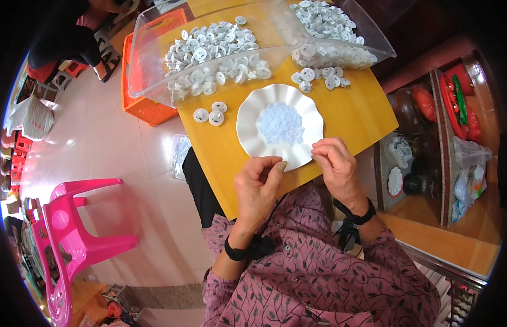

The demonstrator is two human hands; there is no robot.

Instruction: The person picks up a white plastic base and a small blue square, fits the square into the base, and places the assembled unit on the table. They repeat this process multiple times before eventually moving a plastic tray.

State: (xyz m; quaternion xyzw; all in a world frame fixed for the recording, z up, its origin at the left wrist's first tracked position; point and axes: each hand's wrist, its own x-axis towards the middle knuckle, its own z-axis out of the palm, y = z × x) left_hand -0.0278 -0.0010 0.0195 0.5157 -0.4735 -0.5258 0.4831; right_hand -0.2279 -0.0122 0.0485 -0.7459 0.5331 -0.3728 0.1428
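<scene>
A white wavy-rimmed plate lies on the yellow board, with a heap of small pale blue flakes in it. My left hand is at the plate's near rim, thumb and forefinger pinched together. Over the plate's right edge, my right hand is also closed in a pinch. Whatever either pinch holds is too small to make out. Three round white plastic parts lie left of the plate, and several more white parts sit beyond its right side.
Two clear plastic bins full of white parts stand along the far side of the yellow board. An orange crate is at the left. A pink plastic chair stands on the tiled floor. Wooden shelves with bags rise at the right.
</scene>
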